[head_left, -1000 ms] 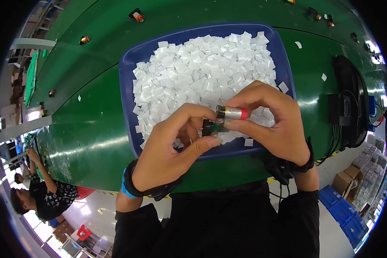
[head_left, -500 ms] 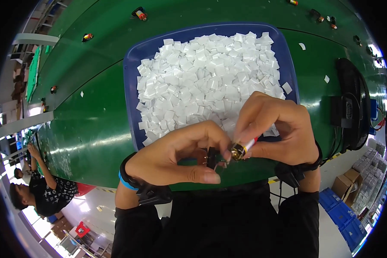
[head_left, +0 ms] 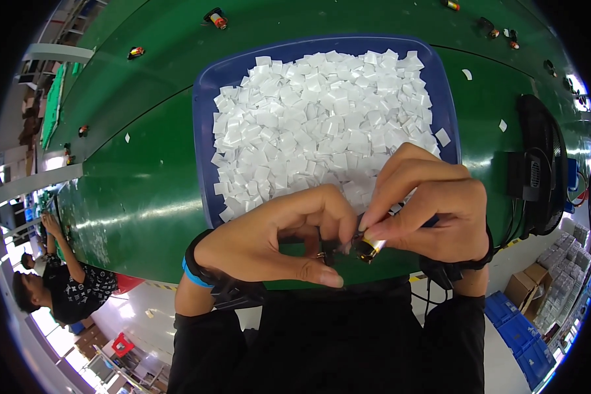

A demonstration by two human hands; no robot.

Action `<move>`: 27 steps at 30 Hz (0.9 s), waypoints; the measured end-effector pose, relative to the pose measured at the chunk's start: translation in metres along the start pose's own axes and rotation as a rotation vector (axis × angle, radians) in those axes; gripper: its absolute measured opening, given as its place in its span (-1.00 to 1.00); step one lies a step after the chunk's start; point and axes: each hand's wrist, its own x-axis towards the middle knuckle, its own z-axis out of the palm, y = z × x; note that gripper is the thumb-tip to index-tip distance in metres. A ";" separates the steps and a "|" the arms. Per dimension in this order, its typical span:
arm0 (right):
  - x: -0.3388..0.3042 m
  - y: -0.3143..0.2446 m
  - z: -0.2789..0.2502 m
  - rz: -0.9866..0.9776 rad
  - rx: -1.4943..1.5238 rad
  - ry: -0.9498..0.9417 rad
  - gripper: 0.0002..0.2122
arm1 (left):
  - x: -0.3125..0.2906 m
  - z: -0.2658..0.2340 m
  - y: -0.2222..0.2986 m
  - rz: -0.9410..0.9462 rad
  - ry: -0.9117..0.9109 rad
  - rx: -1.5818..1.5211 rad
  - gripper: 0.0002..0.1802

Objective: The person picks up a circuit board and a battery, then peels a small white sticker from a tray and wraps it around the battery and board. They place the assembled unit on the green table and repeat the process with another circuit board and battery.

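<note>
Close to the table's near edge, my left hand curls its fingers around a small black part, mostly hidden and blurred; its thumb stretches along below. Just to the right, my right hand pinches a small battery-like cylinder with thumb and forefinger. That cylinder has a gold and black end turned down toward the left and a whitish wrap. The two parts are close together; whether they are joined by a wire I cannot tell. Beyond both hands a blue tray holds a heap of small white square pieces.
Similar small cylinders with black parts lie along the far side of the green table. A black mesh object and a black box stand at right. Blue crates are on the floor. Another person sits at far left.
My right fingers have shifted their grip on the cylinder, which now tilts further downward, its red part covered. The black part in my left hand is more hidden. The whole view has moved slightly.
</note>
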 end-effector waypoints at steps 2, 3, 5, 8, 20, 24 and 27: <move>0.000 -0.001 0.000 -0.002 -0.021 -0.003 -0.82 | 0.000 -0.002 -0.003 0.040 -0.030 0.013 -0.59; 0.000 -0.002 0.000 -0.004 -0.043 -0.005 -0.83 | 0.000 -0.003 -0.004 0.040 -0.028 0.013 -0.59; 0.000 -0.003 0.000 -0.008 -0.064 -0.009 -0.85 | -0.001 -0.005 -0.005 0.030 -0.057 0.006 -0.60; 0.000 -0.003 0.002 -0.088 -0.089 -0.005 -0.85 | -0.002 -0.002 -0.007 0.048 -0.056 -0.050 -0.60; 0.000 -0.005 0.013 -0.155 -0.399 0.095 -0.85 | 0.005 0.007 0.006 0.037 0.245 -0.169 -0.72; 0.001 -0.002 0.016 -0.170 -0.505 0.124 -0.85 | 0.006 0.010 0.006 0.029 0.374 -0.127 -0.75; 0.001 -0.003 0.019 -0.142 -0.536 0.138 -0.84 | 0.007 0.007 0.004 0.049 0.356 -0.081 -0.72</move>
